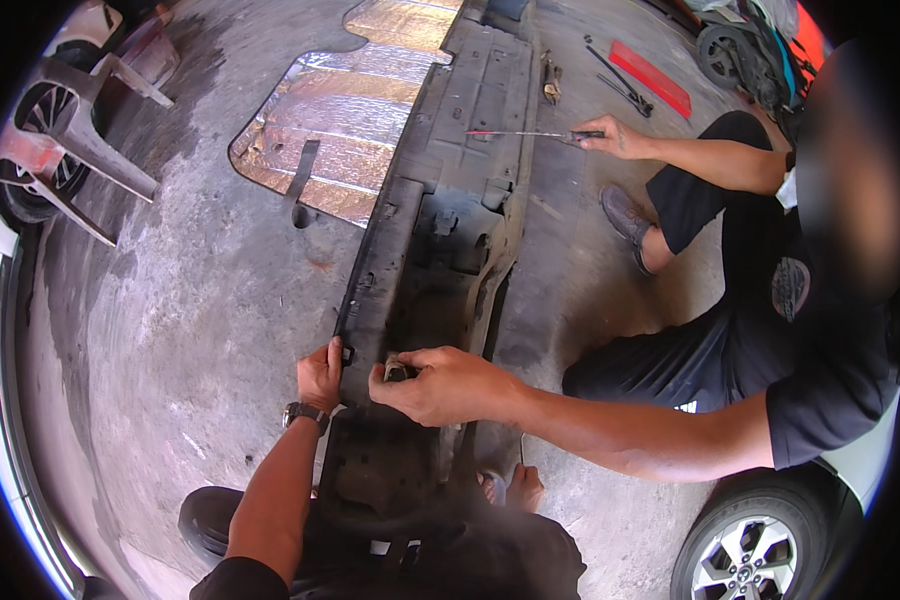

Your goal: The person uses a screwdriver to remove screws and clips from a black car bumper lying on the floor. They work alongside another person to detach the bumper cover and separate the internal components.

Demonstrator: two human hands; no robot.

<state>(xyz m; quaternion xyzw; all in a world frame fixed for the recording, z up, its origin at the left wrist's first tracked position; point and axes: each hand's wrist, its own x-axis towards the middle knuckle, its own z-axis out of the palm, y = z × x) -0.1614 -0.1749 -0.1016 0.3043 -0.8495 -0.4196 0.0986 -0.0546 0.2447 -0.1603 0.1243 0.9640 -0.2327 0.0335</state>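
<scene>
A long, dark, dirty car part with a deep hollow runs away from me along the floor. My left hand, with a watch on its wrist, grips its left edge beside a small black clip. To the right of the part, low in view, my right hand is closed around a thin-shafted tool, its handle hidden. A co-worker's hand reaches across and holds a small dark piece over the part. The co-worker's other hand holds a long screwdriver across the far section.
A silvery foil heat shield lies along the part's far left side. Pliers, a red strip and a dark long-handled tool are on the floor. A plastic chair stands left; a car wheel is lower right.
</scene>
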